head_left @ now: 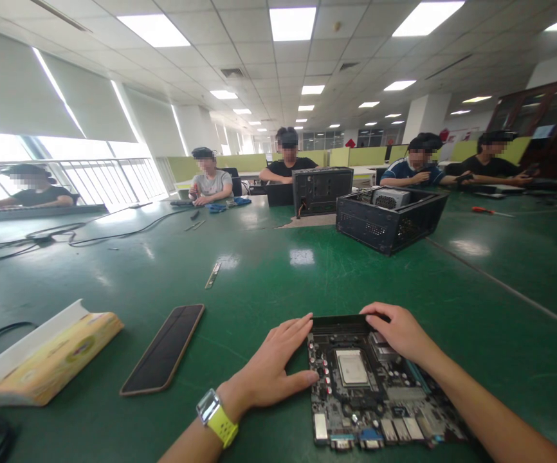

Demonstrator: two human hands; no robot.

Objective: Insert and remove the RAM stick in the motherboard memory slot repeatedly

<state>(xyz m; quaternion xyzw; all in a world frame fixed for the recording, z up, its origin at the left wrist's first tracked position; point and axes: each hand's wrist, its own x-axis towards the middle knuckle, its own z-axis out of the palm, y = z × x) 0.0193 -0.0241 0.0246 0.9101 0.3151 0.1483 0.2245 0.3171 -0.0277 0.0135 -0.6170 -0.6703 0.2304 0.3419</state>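
Note:
A dark motherboard (pixel 394 393) lies flat on the green table in front of me, its port side towards me. A silvery square processor (pixel 352 368) sits in its socket. My left hand (pixel 281 360) rests along the board's left side, with fingers stretched towards the far left corner and thumb apart at the edge. My right hand (pixel 399 329) is curled over the far edge, fingertips at the black strip there and thumb bent down against the board. A yellow-green strapped watch (pixel 217 418) is on my left wrist.
Left of the board lie a phone (pixel 165 350) and a tissue pack (pixel 61 360). Further off are a memory stick (pixel 213 275), an open computer case (pixel 389 218) and another upright case (pixel 321 190). Cables (pixel 42 235) run at far left. Several people sit around the table.

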